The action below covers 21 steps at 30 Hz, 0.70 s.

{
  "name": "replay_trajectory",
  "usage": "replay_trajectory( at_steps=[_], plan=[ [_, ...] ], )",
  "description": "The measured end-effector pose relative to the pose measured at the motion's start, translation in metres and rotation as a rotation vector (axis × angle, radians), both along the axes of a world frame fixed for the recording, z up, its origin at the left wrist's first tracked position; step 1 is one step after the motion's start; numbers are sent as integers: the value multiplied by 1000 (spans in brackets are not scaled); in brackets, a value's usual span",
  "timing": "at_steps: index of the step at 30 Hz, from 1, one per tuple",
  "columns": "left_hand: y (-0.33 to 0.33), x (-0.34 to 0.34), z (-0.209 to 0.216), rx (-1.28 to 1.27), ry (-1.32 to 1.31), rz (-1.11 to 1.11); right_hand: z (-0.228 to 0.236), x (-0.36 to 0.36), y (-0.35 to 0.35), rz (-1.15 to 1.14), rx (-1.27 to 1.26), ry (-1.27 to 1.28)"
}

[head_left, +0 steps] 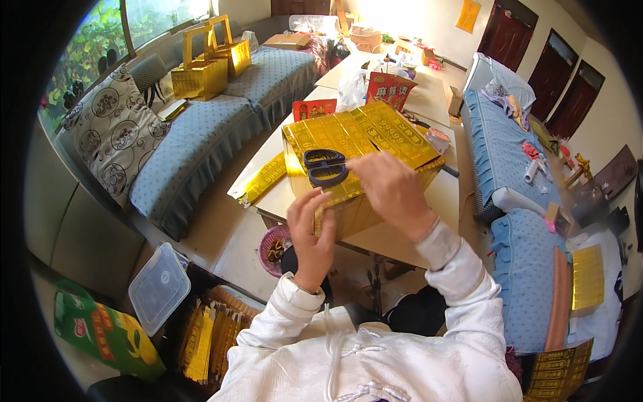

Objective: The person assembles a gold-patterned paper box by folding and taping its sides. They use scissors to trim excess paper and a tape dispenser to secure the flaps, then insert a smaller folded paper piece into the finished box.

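A box covered with shiny gold embossed sheets [362,134] stands on the table in front of me. Scissors with dark blue handles [326,168] lie across its top, their blades hidden by my right hand. My right hand [395,191] is somewhat blurred over the box's near right part. Its fingers are bent together in a pinch, and whatever they hold is hidden. My left hand [311,238] is at the box's near left corner, below the scissors. Its fingers are bent, with the thumb apart from them, and nothing shows between.
A folded gold strip [262,179] lies on the table left of the box. Behind are red packages [388,92]. Below the table is a pink basket [273,251]. Gold bags with handles [199,77] stand on the blue sofa [194,141]. At lower left is a crate of gold pieces [207,342].
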<state>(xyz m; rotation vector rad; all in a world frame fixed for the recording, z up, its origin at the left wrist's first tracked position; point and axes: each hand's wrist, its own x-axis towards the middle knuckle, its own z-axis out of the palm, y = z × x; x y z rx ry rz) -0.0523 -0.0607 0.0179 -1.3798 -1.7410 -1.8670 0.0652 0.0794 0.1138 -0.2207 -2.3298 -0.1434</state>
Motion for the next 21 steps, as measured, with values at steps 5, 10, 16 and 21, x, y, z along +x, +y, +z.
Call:
replay_trajectory(
  at_steps=[5,10,16,21],
  plan=[
    [7,6,0,-130,268,-38,-13,-19,73,-69,-60,-266],
    [5,-9,-7,-195,375,-17,-6,-18,90,50,-401,-431],
    [13,-13,-12,-200,442,-4,-1,-21,99,6,-509,-444],
    [14,-16,-9,-216,451,-2,20,-6,74,-31,-512,-339]
  ],
)
